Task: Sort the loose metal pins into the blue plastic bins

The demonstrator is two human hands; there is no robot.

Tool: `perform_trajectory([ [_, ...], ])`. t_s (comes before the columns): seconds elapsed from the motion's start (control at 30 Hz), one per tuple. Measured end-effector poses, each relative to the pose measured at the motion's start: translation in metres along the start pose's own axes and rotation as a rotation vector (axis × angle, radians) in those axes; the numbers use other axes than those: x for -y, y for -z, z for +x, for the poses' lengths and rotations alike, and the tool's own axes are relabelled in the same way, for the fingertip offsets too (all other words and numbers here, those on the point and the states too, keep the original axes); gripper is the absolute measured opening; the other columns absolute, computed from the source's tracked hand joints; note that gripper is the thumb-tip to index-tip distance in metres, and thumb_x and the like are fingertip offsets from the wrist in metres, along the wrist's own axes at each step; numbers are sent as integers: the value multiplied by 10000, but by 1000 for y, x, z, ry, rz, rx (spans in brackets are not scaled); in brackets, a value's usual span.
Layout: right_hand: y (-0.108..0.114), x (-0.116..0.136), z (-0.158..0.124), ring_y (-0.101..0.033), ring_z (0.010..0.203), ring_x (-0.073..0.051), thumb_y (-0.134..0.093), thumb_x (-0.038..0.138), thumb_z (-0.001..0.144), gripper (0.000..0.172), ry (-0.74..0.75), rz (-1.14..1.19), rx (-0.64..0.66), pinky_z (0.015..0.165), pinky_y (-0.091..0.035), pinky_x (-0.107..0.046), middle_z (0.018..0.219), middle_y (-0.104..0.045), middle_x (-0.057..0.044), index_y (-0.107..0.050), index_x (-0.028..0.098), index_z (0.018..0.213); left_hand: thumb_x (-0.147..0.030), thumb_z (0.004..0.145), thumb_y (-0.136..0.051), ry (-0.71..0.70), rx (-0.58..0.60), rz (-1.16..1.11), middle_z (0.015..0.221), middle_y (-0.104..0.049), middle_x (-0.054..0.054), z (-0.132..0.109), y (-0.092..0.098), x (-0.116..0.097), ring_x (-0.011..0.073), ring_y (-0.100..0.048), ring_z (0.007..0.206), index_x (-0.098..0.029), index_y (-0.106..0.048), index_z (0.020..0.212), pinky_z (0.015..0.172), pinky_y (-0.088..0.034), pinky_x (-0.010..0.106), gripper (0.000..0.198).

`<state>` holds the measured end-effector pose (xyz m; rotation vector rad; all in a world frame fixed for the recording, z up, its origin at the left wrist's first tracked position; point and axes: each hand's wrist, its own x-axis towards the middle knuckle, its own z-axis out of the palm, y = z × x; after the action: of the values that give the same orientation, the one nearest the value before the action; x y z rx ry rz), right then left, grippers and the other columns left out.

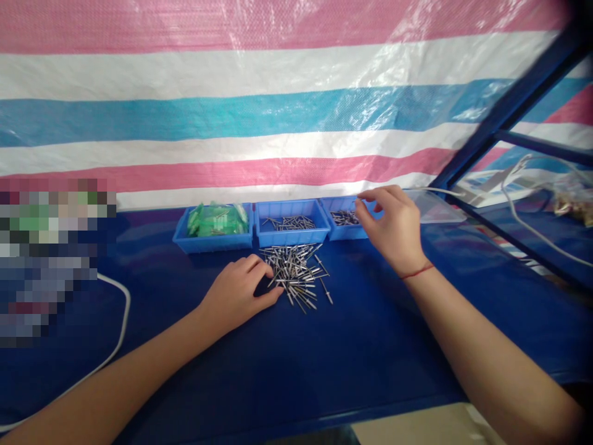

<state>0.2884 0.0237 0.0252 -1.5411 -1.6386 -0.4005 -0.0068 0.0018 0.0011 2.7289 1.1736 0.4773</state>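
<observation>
The striped tarp (278, 93) hangs behind the middle tray (291, 236), and the blue table (324, 358) runs beneath it. The packet tray (214, 242) touches its left side and the right tray (343, 233), which holds a few pins, touches its right.

My left hand (238, 293) lies in front of the middle tray, palm down. Its fingers are loosely spread against the near edge of the pin pile (299, 272) and grip nothing.

My right hand (393, 228) hovers over the right tray with thumb and forefinger pinched together. Whether a pin sits between them is too small to tell.

I judge this to be sorting, from pile to trays. A drop calls for fingertips inside that tray's rim, and a fresh pick calls for teasing one pin free of the tangle.
</observation>
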Motion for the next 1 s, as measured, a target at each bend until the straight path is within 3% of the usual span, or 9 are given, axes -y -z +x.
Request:
perform_trajectory([
  [0.13, -3, 3, -4, -583, 902, -279, -583, 329, 831, 232, 14, -129, 114, 742, -388, -374, 984, -664, -108, -675, 179, 983, -340, 893, -516, -44, 13, 30, 894, -607, 41, 0, 0, 2, 182, -576, 826, -184, -603, 895, 774, -433, 313, 180],
  [0.37, 3, 64, -31, -575, 883, -234, -542, 306, 877, 177, 271, 214, 347, 794, -367, -387, 946, -676, -62, -671, 206, 946, -279, 906, -480, -41, 2, 16, 834, -599, 37, 2, 0, 2, 182, -565, 795, -178, -573, 835, 739, -421, 305, 154],
  [0.53, -1, 78, -42, -568, 878, -216, -548, 280, 885, 148, 332, 317, 499, 789, -365, -371, 918, -684, -54, -671, 201, 905, -268, 914, -464, -14, -12, 14, 791, -597, 28, 1, 0, 0, 178, -553, 751, -184, -542, 802, 689, -397, 299, 161],
  [0.67, -4, 78, -45, -563, 864, -207, -549, 271, 887, 145, 319, 337, 542, 783, -367, -363, 914, -685, -54, -671, 192, 901, -276, 927, -453, 31, -16, -33, 779, -619, 27, 2, -2, 1, 188, -575, 754, -188, -559, 827, 701, -404, 307, 171],
  [0.8, -5, 79, -47, -566, 845, -199, -560, 260, 882, 128, 299, 358, 562, 790, -377, -365, 892, -687, -43, -671, 196, 886, -270, 933, -442, 110, -31, -153, 915, -670, 41, 3, -2, 2, 206, -615, 861, -196, -579, 964, 776, -439, 322, 159],
  [1.0, -6, 86, -49, -590, 815, -198, -608, 263, 859, 85, 220, 494, 497, 785, -420, -371, 871, -693, -45, -662, 197, 859, -278, 946, -400, 225, -203, -418, 990, -655, 39, 0, -1, -9, 176, -622, 884, -209, -541, 1045, 811, -470, 290, 186],
])
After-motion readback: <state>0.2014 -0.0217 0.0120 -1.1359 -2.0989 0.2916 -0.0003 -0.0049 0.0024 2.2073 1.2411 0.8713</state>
